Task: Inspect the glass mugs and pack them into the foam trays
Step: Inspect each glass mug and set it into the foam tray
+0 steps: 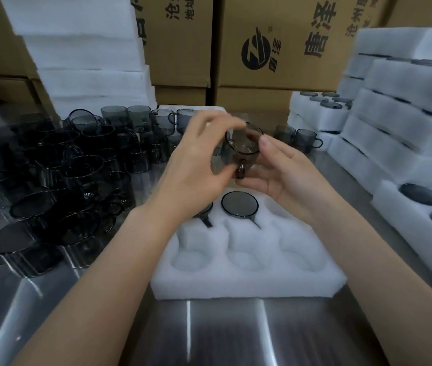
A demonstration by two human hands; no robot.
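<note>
While the glass mug [244, 147] is held over the foam tray [249, 283], its rim pinched by the left hand [196, 165] and its handle side gripped by the right hand [286, 178], it could be dropped through a light hold on slick glass, chipping the packed mugs [240, 204] at the tray's 12 o'clock.

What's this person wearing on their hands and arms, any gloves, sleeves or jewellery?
Nothing visible. The left hand and right hand are ungloved, both forearms are bare with no sleeve in view, and no watch, bracelet or ring shows. The nails look short and unpainted.
</note>
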